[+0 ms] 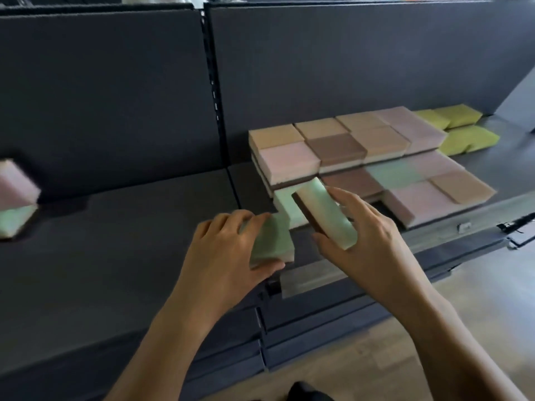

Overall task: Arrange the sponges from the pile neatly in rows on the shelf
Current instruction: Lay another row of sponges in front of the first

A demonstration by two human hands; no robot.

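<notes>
My left hand (228,250) grips a green sponge (270,241) just above the front edge of the dark shelf (130,227). My right hand (364,235) holds a second green sponge with a brown scouring side (327,214), tilted on its edge. Both sit right in front of the arranged sponges (362,146): tan, pink, brown and green ones laid in rows, stacked in two layers at the back. Another green sponge (286,204) lies flat at the near left corner of the rows. Yellow sponges (463,131) lie at the far right end.
A pink sponge (17,183) and a green sponge (14,221) remain at the far left of the shelf. A dark back panel (101,96) with a slotted upright (212,88) rises behind. Wooden floor (390,357) shows below the shelf edge.
</notes>
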